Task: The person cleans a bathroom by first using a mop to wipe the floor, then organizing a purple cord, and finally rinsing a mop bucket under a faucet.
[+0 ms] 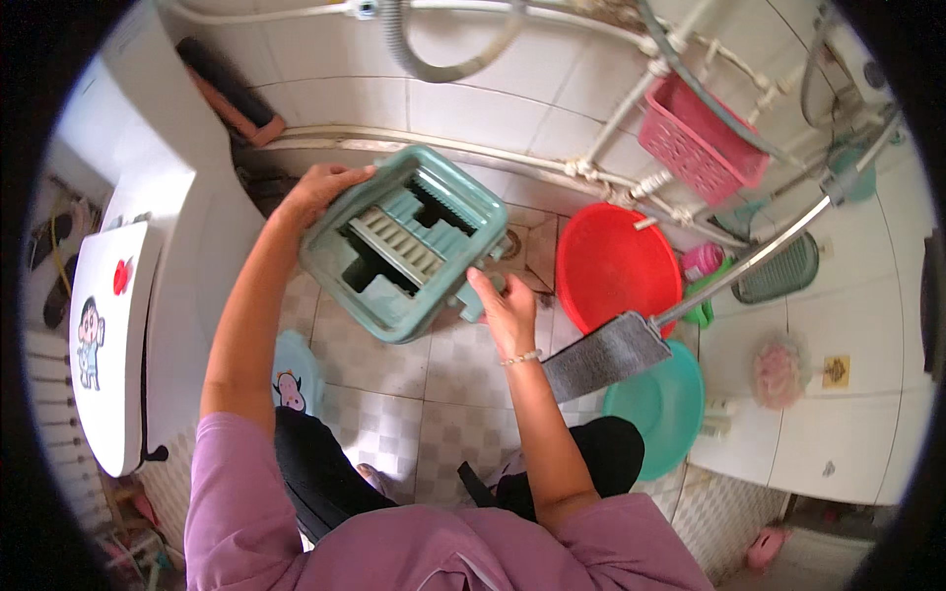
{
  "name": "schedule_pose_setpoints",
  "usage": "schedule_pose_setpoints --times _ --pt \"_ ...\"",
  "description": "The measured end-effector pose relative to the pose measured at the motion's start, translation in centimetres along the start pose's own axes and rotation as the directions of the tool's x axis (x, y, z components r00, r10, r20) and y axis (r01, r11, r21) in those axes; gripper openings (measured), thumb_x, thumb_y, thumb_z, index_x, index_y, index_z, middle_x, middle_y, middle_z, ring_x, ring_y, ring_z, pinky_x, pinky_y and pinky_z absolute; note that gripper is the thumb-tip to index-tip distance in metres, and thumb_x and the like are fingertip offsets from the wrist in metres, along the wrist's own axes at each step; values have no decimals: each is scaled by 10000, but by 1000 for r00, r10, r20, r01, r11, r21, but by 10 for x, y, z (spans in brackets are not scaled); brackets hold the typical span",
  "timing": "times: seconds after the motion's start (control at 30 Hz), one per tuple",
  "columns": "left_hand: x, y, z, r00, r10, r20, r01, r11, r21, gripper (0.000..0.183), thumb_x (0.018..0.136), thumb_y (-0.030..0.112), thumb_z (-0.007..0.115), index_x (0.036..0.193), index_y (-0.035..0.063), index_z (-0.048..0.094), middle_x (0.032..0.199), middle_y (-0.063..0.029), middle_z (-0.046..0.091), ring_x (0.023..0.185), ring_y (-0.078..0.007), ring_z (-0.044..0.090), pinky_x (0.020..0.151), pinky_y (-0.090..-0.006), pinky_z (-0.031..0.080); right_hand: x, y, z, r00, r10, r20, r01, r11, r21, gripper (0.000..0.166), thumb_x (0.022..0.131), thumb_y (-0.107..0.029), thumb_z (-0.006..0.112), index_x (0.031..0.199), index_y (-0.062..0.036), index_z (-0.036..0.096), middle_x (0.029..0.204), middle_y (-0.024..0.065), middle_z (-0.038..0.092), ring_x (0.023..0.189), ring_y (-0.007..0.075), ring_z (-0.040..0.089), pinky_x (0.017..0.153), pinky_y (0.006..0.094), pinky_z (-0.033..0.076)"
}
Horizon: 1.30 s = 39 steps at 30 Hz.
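A green plastic mop bucket [355,310], with a ribbed insert [399,245] inside it, is held tilted above the tiled floor. My left hand [325,193] grips its upper left rim, the fingers over the edge. At its lower right side my right hand [502,306] holds a green projecting plastic part [471,301] on the bucket's outer wall. A flat mop with a grey pad [607,356] and a metal pole [746,262] lies slanting just right of my right forearm. The underside of the bucket is hidden.
A red basin [617,266] and a teal basin [658,414] stand at the right. Pipes [621,133] and a pink basket [698,144] are along the wall. A white appliance [111,347] is at the left, a light blue stool-like item [299,369] by the left knee.
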<state>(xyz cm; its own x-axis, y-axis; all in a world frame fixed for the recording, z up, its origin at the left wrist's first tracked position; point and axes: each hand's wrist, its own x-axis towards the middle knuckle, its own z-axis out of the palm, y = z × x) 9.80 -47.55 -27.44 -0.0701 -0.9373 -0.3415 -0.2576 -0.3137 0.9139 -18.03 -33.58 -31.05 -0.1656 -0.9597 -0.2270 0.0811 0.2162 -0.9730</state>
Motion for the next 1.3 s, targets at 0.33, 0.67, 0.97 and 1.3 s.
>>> schedule_pose_setpoints --times 0.33,0.67,0.97,1.3 --pt "-3 7 -2 881 389 -271 -290 894 341 280 759 125 657 962 -47 572 774 -57 587 679 -109 515 609 -243 423 -10 -15 -5 997 40 73 -56 973 223 349 742 -315 699 820 -24 522 715 34 575 577 78 548 439 213 469" --pt "-105 65 -10 847 462 -262 -475 880 13 285 763 152 678 986 6 577 810 -21 611 708 -52 544 665 -194 439 -25 -65 -32 988 -128 83 114 982 153 203 766 -203 677 749 -80 517 678 -50 473 583 35 429 502 199 360" --pt "-236 -11 65 996 75 51 -45 901 -432 205 764 -18 615 958 13 555 862 -42 598 808 -110 578 732 -249 483 -92 -128 -144 888 -314 334 445 766 -463 285 567 -98 739 671 -51 479 646 12 474 600 111 453 565 248 373" --pt "-218 -202 121 747 -511 425 505 852 137 341 745 40 628 1077 3 555 999 -120 597 828 -212 604 711 -340 532 -88 -76 -90 488 -49 871 841 295 -455 269 600 -157 719 707 -77 485 611 58 479 594 234 512 526 352 428"
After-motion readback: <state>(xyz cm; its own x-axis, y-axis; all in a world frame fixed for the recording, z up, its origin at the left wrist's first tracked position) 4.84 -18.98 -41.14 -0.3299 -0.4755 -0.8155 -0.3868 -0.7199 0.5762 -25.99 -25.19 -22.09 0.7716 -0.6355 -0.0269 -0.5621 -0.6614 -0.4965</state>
